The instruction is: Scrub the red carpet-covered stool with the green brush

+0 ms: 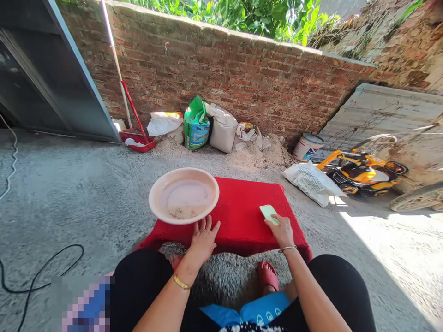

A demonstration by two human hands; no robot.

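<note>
On the red tabletop (242,198), right side, your right hand (284,231) grips the pale green object (267,212); your left hand (204,239) lies spread beside the basin (156,203), near side. Keep object flat, pressure even.

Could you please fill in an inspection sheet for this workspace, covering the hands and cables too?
Surface: low red-cloth-covered table.
Things in use: round pale-pink basin holding cloudy liquid; flat rectangular pale-green object.
Clutter: red dustpan, green-and-blue sack, white printed sack, orange-and-black toy vehicle, all on the grey concrete floor.
Hands: left hand spread near the basin, contact with its rim unclear; right hand holds the pale-green object.
Cables: black cable and white cable on the floor, left of view.
Surroundings: red brick wall behind, green plants above it.
</note>
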